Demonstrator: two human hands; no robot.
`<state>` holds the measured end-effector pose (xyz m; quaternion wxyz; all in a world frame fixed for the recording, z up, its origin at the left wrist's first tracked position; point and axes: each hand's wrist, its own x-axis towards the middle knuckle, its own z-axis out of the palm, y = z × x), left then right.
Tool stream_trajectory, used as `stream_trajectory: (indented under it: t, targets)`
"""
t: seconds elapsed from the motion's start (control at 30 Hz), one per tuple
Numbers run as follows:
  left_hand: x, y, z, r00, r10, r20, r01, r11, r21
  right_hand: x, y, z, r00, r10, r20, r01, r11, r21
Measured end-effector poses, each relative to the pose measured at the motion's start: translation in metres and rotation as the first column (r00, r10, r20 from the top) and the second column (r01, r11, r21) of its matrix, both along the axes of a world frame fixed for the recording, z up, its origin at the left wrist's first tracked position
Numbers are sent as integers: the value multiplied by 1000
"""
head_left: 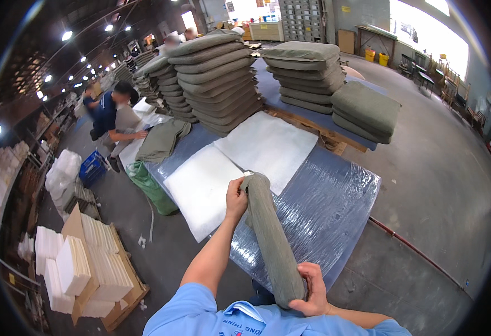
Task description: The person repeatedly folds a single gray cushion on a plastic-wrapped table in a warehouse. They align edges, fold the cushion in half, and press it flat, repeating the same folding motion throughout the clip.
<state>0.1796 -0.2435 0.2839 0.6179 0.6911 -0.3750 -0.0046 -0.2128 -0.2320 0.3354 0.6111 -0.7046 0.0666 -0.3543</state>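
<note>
A grey-green fabric cushion [272, 241] is held on edge in front of my chest, its narrow side turned up toward me. My left hand [236, 197] grips its far end, fingers closed by a loose fold of cover. At the near end my right hand [312, 288] clasps the corner, thumb and fingers bent around it. Beyond the cushion, a white padding sheet [200, 187] and a second white sheet [268, 147] lie on the plastic-covered table [335, 196]. The cushion's underside is hidden.
Tall stacks of grey-green cushions [217, 84] and a lower stack [304, 73] stand at the table's far side. Loose fabric covers [164, 140] lie at the left, where a co-worker [111, 115] bends over. White foam slabs [88, 263] fill a pallet at lower left.
</note>
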Motion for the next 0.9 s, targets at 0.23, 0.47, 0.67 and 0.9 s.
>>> stream_trajectory:
  t: [0.23,0.47,0.67,0.9]
  targets:
    - [-18,11,11,990,140,16,-139,989,-44,108,-98,-23,996,78,-35,-63,943,326]
    - [-25,-2,32,968,46,-248,-65,996,-67,291,-192,-27,984,-40,-174,73,980,185]
    - [-4,14,40,814,-254,-522,198,967,-162,362,-211,-16,736,470,-486,-290,869,401]
    - [1,4,43,775,-269,-572,274,959,-79,340,-227,5,786,509,-351,-381,845,374]
